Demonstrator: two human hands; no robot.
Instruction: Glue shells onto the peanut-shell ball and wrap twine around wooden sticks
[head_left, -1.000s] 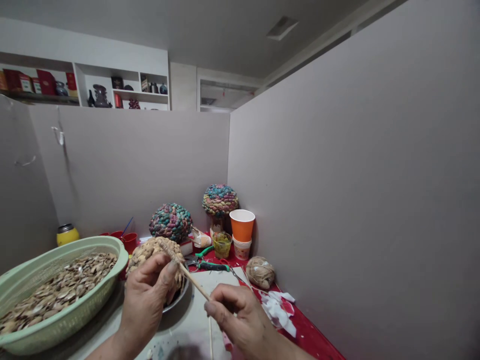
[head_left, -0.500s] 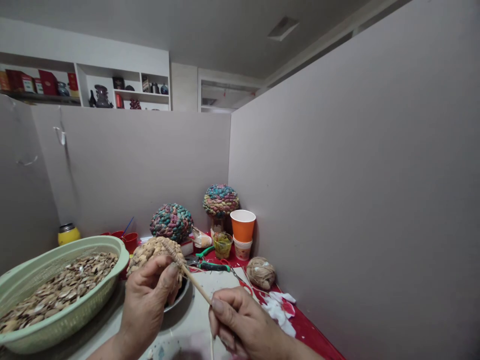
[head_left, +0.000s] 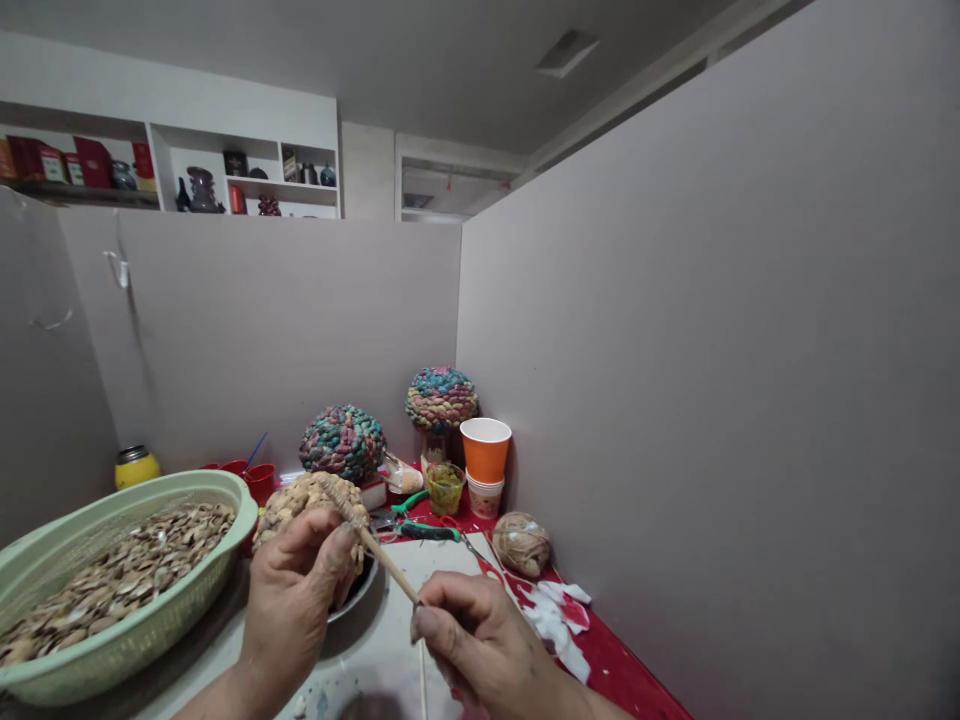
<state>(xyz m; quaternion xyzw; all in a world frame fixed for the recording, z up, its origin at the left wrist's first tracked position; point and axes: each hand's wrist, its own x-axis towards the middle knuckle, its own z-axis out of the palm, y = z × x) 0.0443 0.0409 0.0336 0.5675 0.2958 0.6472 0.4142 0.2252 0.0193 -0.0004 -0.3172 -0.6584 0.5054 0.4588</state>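
Note:
A thin wooden stick (head_left: 391, 567) slants between my two hands, with string wound around its upper left end. My left hand (head_left: 300, 585) pinches the stick near the wound part. Lower down, the fingers of my right hand (head_left: 484, 635) close on the other end, where a pale string hangs down. Behind my left hand is a beige, lumpy ball (head_left: 307, 497) in a bowl (head_left: 360, 597), partly hidden by the hand.
A green basket (head_left: 150, 640) of shell-like pieces stands left. Behind are two colourful balls (head_left: 343, 443), green-handled pliers (head_left: 429, 532), an orange cup (head_left: 485, 452) and a jar (head_left: 445, 488). Twine (head_left: 521, 545) and white tissue (head_left: 556, 625) lie right, beside a grey partition (head_left: 712, 400).
My right hand has shifted slightly left along with its end of the stick, and its fingers have changed position a little. My left hand has barely moved.

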